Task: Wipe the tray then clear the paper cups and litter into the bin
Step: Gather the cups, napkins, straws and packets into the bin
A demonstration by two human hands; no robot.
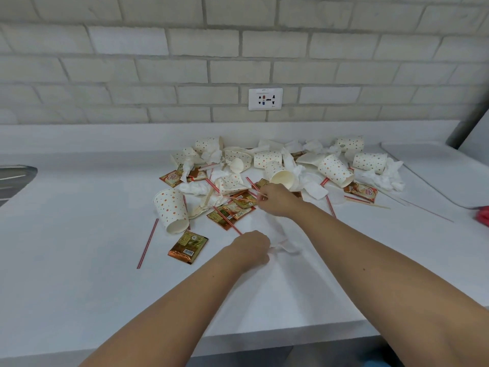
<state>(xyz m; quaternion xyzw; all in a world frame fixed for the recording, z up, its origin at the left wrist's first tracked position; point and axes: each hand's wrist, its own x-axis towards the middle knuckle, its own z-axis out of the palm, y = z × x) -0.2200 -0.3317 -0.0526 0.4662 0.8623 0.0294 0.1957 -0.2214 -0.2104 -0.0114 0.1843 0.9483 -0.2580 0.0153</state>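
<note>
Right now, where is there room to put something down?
Bare counter on the left, between the sink and the tipped cup. The tray on the right looks bare too. The litter pile crowds the middle by the wall.

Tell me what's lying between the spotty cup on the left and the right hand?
In the head view, brown sachets, a red-striped straw and pale wooden sticks lie between the spotted paper cup and the right hand.
</note>
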